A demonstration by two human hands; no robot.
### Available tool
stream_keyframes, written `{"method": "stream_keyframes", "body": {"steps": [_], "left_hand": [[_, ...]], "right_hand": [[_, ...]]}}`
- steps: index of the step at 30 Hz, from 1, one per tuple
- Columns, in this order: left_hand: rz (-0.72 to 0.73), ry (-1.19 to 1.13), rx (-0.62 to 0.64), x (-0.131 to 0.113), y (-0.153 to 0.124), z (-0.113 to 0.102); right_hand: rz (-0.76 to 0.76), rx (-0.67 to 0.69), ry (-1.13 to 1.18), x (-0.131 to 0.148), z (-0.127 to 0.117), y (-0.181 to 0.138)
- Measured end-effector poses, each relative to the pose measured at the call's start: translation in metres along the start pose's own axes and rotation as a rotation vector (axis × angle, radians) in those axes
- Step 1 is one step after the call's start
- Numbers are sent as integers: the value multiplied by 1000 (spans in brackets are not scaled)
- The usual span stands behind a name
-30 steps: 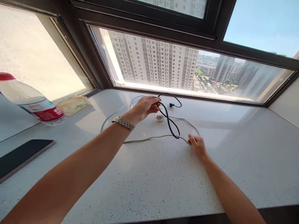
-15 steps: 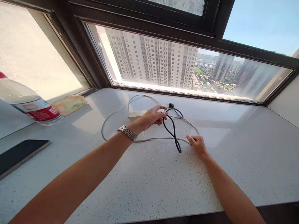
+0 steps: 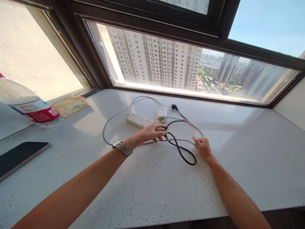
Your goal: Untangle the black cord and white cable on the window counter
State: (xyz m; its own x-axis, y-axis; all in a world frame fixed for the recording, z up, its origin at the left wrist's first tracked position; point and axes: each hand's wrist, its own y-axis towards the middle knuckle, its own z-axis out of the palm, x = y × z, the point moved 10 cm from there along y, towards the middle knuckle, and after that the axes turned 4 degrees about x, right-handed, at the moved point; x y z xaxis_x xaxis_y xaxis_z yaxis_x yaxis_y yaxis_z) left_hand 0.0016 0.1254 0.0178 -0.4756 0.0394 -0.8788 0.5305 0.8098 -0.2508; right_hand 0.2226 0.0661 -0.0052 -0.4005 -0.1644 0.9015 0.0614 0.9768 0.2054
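Observation:
My left hand [image 3: 152,132], with a metal watch on the wrist, is low over the white speckled sill and pinches a looped black cable [image 3: 181,152]. The loop lies on the sill between my hands, and its black plug [image 3: 174,107] rests near the window. My right hand [image 3: 202,147] rests on the sill with its fingers closed on the white cord [image 3: 108,124]. That cord curves round to a white power strip [image 3: 138,120] just behind my left hand. A small white adapter [image 3: 162,113] lies beside the strip.
At the far left stands a plastic water bottle [image 3: 28,106] with a red label, and a yellow packet [image 3: 69,105] lies beside it. A dark phone [image 3: 20,156] lies flat at the left edge. The dark window frame [image 3: 190,95] borders the sill's far side.
My left hand came down and toward me with the black cable, laying its loop on the sill. The power strip and adapter, hidden before, now show. My right hand barely moved.

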Motion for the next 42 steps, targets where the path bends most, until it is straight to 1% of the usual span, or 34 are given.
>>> {"method": "stream_keyframes", "body": {"steps": [3,8,11,14,19,23,26,28,31,33,36,38,40,42], "left_hand": [[-28,42,41,7,-4,4],[-27,140,-23,12,-3,0],[42,241,-53,10,-4,0],[118,323,-55,11,-10,-1],[163,458,-54,24,-32,-10],[175,577,-103,35,-48,-20],[197,652,-138,41,-54,-24],[236,685,-163,40,-56,-24],[284,711,-220,33,-59,-23],[293,733,-261,27,-59,-23],[295,848,-306,19,-59,-23],[284,968,-311,17,-59,-26],[255,1096,-320,20,-60,-36],[198,1200,-357,25,-64,-54]], "right_hand": [[14,10,-18,-1,0,1],[25,25,-24,-1,-1,1],[35,26,44,-2,-4,2],[35,-27,197,-4,-18,5],[3,-193,572,-12,-57,9],[38,-179,761,-21,-67,11],[50,-162,837,-23,-69,12],[80,-180,911,-29,-71,12],[165,-267,1031,-44,-78,11],[207,-341,1075,-55,-87,10],[220,-454,1088,-69,-109,7],[235,-564,1091,-80,-127,1],[250,-688,1083,-91,-146,-7],[246,-807,1055,-100,-167,-16]]}}
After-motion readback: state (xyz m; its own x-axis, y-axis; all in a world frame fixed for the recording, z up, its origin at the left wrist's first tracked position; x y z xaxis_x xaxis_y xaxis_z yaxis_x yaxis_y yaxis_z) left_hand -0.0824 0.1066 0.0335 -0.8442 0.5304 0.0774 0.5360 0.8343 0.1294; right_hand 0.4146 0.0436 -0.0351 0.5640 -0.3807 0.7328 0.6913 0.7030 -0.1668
